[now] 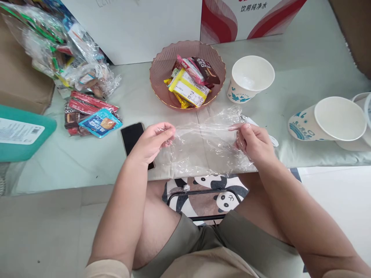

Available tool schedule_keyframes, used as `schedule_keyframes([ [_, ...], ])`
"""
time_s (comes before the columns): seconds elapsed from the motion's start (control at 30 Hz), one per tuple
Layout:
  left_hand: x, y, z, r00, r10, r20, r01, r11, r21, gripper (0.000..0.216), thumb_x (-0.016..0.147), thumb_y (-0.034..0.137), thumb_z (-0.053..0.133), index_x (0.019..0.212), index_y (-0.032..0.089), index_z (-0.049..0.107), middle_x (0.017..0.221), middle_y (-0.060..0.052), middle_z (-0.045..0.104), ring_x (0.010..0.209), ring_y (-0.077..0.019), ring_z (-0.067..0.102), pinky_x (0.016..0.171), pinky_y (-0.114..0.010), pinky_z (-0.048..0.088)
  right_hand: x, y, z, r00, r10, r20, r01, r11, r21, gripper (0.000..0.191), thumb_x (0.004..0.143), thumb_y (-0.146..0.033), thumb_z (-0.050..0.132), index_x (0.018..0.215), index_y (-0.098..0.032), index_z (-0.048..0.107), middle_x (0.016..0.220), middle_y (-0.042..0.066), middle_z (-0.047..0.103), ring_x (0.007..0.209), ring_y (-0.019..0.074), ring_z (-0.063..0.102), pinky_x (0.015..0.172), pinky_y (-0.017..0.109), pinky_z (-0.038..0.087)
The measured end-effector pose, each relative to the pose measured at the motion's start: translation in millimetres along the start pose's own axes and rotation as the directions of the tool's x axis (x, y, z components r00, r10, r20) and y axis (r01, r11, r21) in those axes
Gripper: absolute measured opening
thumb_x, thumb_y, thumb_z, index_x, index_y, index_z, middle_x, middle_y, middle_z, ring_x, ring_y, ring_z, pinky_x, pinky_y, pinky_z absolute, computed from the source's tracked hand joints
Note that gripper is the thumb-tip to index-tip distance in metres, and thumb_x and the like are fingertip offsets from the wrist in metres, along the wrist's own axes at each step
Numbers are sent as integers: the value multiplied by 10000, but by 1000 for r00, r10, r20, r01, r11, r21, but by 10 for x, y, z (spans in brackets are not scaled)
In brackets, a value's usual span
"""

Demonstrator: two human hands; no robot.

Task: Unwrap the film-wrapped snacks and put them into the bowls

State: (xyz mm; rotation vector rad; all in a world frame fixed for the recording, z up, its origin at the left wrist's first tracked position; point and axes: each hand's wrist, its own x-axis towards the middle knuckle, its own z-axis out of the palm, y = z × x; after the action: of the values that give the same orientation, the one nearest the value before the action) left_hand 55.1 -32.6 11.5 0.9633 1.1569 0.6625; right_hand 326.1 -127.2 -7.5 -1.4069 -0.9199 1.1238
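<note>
A clear plastic bag is stretched between my two hands, over the front edge of the covered table. My left hand is closed, pinching the bag's upper left part beside a dark phone. At the opposite end, my right hand pinches the bag between thumb and fingers. The bag is crumpled and see-through. Just beyond it stands a pink scalloped bowl with several wrapped snacks inside. Behind my right hand lies a white object, partly hidden.
One paper cup stands right of the bowl; another lies tilted at the right. Packaged snacks and clear bags are piled at the left, near a green container. White boxes line the back.
</note>
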Motion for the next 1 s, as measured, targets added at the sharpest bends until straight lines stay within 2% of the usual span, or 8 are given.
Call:
schedule_keyframes([
  [0.23, 26, 95, -23, 974, 153, -167, -196, 940, -280, 126, 699, 73, 695, 668, 181, 637, 639, 17, 606, 521, -65, 519, 507, -164, 434, -20, -4, -33, 999, 32, -28, -30, 997, 65, 454, 872, -685, 698, 1005, -252, 740, 418, -108, 333, 358, 83, 279, 417, 259, 405],
  [0.37, 4, 145, -15, 974, 130, -184, -202, 867, -456, 145, 829, 272, 681, 720, 194, 626, 743, -2, 656, 648, -129, 653, 601, -253, 566, -31, -24, -1, 999, 48, 7, -48, 992, 116, 430, 868, -674, 708, 977, -259, 721, 412, -112, 319, 354, 85, 261, 414, 263, 404],
  [0.47, 12, 109, -25, 996, 9, -93, -40, 938, -344, 251, 778, 418, 768, 809, 181, 690, 784, -41, 707, 715, -196, 720, 635, -317, 607, -32, -27, 14, 998, 49, 25, -52, 991, 122, 443, 840, -683, 734, 929, -249, 729, 412, -105, 339, 367, 81, 276, 436, 263, 419],
  [0.53, 19, 60, -31, 997, -39, -62, 26, 982, -185, 261, 675, 323, 857, 825, 156, 724, 765, -49, 720, 637, -162, 691, 598, -268, 577, -29, -22, 13, 998, 49, 32, -53, 992, 112, 457, 817, -692, 750, 892, -241, 735, 412, -97, 351, 377, 81, 286, 443, 264, 418],
  [0.63, 23, 3, -27, 997, 0, -80, -6, 998, -68, 181, 640, 213, 856, 737, 135, 725, 680, -45, 690, 557, -112, 621, 528, -200, 498, -19, 0, -3, 999, 35, 7, -35, 995, 96, 443, 825, -679, 742, 833, -237, 726, 414, -93, 330, 376, 80, 276, 435, 262, 407],
  [0.73, 33, -5, -10, 988, 71, -140, -87, 990, -108, 73, 685, 142, 768, 685, 150, 695, 633, -30, 659, 537, -97, 592, 517, -184, 466, -12, 32, -28, 997, 27, -71, -21, 996, 87, 418, 859, -645, 716, 776, -236, 698, 435, -88, 316, 370, 74, 254, 419, 260, 401],
  [0.87, 72, 33, 22, 946, 139, -293, -213, 948, -237, 103, 708, 77, 659, 661, 167, 646, 584, 11, 581, 513, -74, 535, 508, -166, 431, -15, 59, -41, 993, 21, -120, -13, 997, 73, 401, 876, -616, 701, 744, -239, 665, 435, -82, 320, 366, 79, 261, 409, 259, 394],
  [1.0, 83, 69, 57, 941, 79, -328, -211, 897, -389, 87, 747, 129, 620, 710, 201, 588, 611, 28, 553, 556, -99, 576, 519, -193, 473, -9, 80, -31, 993, 76, -85, -69, 994, 85, 360, 889, -544, 683, 725, -224, 656, 445, -68, 354, 376, 82, 316, 417, 252, 406],
])
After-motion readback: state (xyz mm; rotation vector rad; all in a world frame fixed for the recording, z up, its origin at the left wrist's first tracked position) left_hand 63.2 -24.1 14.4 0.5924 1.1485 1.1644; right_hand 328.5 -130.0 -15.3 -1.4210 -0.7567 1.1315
